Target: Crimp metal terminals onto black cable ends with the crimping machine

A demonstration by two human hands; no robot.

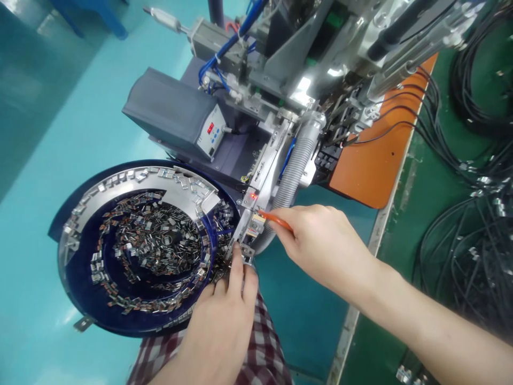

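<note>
My right hand [326,251] is closed around a thin orange stick-like tool [279,220]. Its tip meets the metal feed track [262,170] close to a small red light. My left hand [224,315] rests at the track's near end, fingers stretched out and the index fingertip pressing on the metal. Left of it is a dark blue vibratory bowl feeder [78,286]. Many small shiny metal connector shells [160,240] are heaped in the bowl and lined along its spiral ledge. Whatever lies directly under my left fingertips is hidden.
A grey controller box [168,109] with a red display stands behind the bowl. A ribbed grey hose [296,168] runs beside the track to the metal machine [296,64]. On the right are an orange board [368,166] and coiled black cables [452,256] on a green surface.
</note>
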